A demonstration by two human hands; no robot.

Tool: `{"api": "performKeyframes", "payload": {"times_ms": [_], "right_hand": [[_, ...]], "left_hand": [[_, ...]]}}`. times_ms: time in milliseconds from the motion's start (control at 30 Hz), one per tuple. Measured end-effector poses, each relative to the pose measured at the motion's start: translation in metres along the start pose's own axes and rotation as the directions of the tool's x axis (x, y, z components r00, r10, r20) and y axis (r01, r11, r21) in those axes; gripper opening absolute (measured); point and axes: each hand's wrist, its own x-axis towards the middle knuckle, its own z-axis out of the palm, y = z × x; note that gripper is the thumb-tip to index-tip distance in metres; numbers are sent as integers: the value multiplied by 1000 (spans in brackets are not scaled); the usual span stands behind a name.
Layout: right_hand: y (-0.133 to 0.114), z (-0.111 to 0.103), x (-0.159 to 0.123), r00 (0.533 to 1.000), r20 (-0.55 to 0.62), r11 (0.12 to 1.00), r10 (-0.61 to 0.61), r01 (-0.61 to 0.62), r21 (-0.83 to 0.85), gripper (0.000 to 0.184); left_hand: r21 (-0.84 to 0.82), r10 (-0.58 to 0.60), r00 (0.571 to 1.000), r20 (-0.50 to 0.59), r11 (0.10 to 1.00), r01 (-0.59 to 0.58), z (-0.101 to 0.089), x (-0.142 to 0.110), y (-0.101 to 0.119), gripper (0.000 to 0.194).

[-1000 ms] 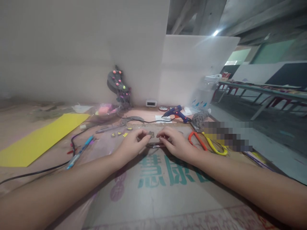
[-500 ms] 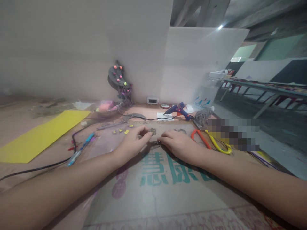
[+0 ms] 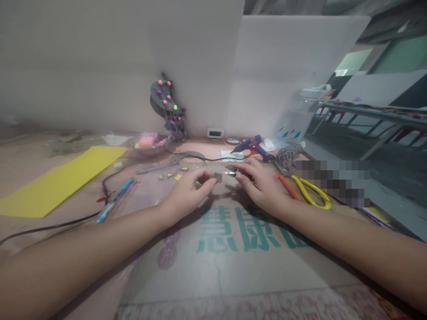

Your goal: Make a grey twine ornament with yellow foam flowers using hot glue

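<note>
My left hand (image 3: 187, 192) pinches a small olive-brown piece (image 3: 218, 178) of irregular shape between thumb and fingertips; its material is too small to make out. Facing it, my right hand (image 3: 262, 183) is closed round what looks like a pair of small scissors (image 3: 229, 174). Their blades stick out apart towards the piece, and the fingers hide the handles. Beyond my left hand lie several small yellow pieces (image 3: 178, 177) with dark marks. Both hands are just above a board (image 3: 187, 275) printed with green characters.
A blue glue gun (image 3: 248, 146) with a red light rests at the back, its black cord running left. Yellow-handled (image 3: 308, 198) and orange-handled (image 3: 288, 186) tools lie right. Leftward are a yellow sheet (image 3: 66, 182) and a blue pen (image 3: 115, 200). A plastic jug (image 3: 295, 115) stands back right.
My right hand has lifted and turned, bringing the blades up from the board into view, pointing at the piece. The left hand keeps its pinch. The whole view has shifted slightly.
</note>
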Motion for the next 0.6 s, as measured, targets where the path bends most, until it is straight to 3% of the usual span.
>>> {"api": "performKeyframes", "payload": {"times_ms": [200,600], "right_hand": [[-4,0,-3,991,72,993,-114,115,-2,29],[-4,-2,2,983,94,976,-157,169,-135,27]], "left_hand": [[12,-6,1000,3,1000,6,0,1,-2,18],[16,6,1000,15,1000,-6,-1,0,2,20]]}}
